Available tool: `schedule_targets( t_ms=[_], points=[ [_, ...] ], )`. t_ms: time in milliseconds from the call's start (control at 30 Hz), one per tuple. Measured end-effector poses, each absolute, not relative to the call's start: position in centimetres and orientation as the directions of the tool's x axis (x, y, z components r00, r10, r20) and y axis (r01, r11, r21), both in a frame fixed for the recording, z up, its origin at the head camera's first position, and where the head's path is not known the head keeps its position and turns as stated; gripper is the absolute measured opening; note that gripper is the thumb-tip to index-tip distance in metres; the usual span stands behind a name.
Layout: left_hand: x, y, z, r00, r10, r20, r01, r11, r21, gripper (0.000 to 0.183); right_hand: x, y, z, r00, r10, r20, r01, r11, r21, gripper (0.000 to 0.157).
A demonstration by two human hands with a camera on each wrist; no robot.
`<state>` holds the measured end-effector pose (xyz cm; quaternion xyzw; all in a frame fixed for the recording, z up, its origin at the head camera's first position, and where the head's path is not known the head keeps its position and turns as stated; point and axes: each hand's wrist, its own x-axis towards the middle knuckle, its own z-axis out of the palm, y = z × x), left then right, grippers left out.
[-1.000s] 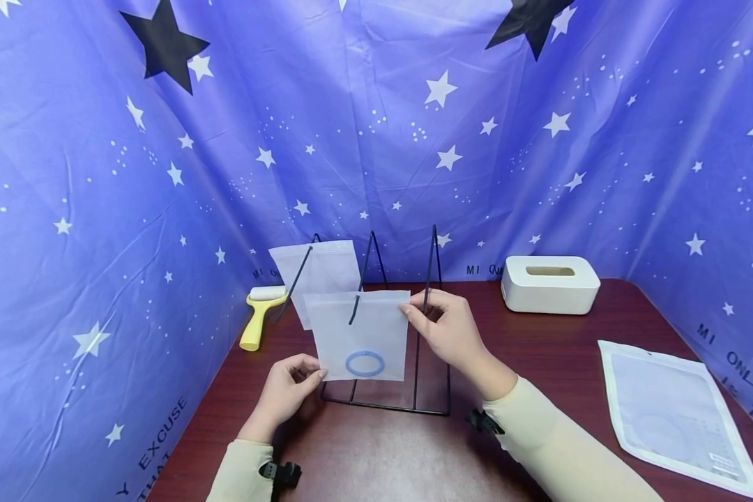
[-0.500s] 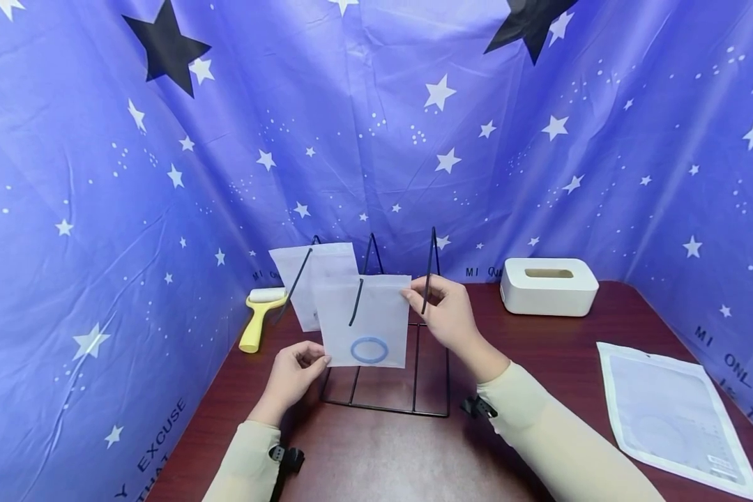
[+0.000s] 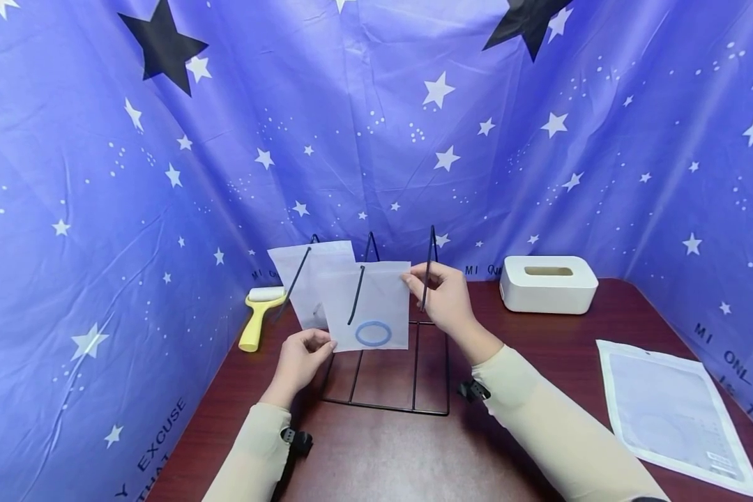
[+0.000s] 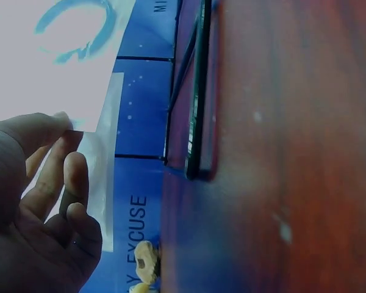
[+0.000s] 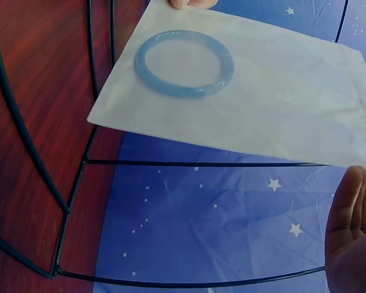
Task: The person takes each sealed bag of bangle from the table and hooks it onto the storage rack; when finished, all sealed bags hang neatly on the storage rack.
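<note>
1. While pale sleeves (image 3: 251, 446) reach in over the dark red table (image 3: 408, 464), a large white-edged pouch (image 3: 671, 411) lies flat at the right.
2. Between thumb and forefinger, the left hand (image 3: 298, 366) pinches the lower left corner of a translucent pouch (image 3: 383, 296); its other fingers are loosely bent.
3. Higher up, the right hand (image 3: 447, 300) pinches that pouch's upper right corner, so it is held upright between both hands, a blue ring (image 5: 226, 64) showing near its lower edge.
4. At the pouch stands a black wire rack (image 3: 414, 410); its middle prong (image 3: 355, 296) emerges near the pouch's top edge and lies across the front, and its right prong (image 3: 426, 279) crosses before the right hand.
5. Behind, to the left, a tilted second pouch (image 3: 316, 268) hangs on the left prong (image 3: 295, 282), partly covered by the first.
6. Farther back, a yellow-handled roller (image 3: 255, 331) rests left of the rack, and a white box (image 3: 549, 298) with a slotted top sits to the right.
7. A blue starred curtain (image 3: 376, 153) closes off back and sides.
</note>
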<state>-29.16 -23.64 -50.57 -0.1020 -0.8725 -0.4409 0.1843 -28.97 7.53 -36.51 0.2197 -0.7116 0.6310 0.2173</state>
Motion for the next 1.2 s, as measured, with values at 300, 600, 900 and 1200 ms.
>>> schedule_targets(
  t_ms=[300,600,900,1200],
  points=[
    [-30.8,-22.6,-50.1,-0.906,-0.026,0.423,0.319,0.616,0.721,0.005,-30.4,7.4,-36.7,-0.824,0.048,0.565,-0.559,0.101,-0.823,0.01],
    [-31.7,-21.8,-49.5,-0.912,-0.098,0.398,0.256,0.622,0.74,0.005,-33.3,7.3,-38.4,-0.834,0.091,0.545,-0.542,0.053,-0.838,0.014],
    [-32.3,-21.0,-49.2,-0.92,-0.148,0.364,0.198,0.626,0.754,0.007,-35.1,7.1,-39.3,-0.82,0.132,0.557,-0.557,0.04,-0.83,0.018],
    [-32.7,-20.7,-49.6,-0.925,-0.166,0.342,0.164,0.638,0.753,0.007,-35.6,7.3,-39.3,-0.828,0.142,0.543,-0.531,0.112,-0.84,0.021]
  ],
)
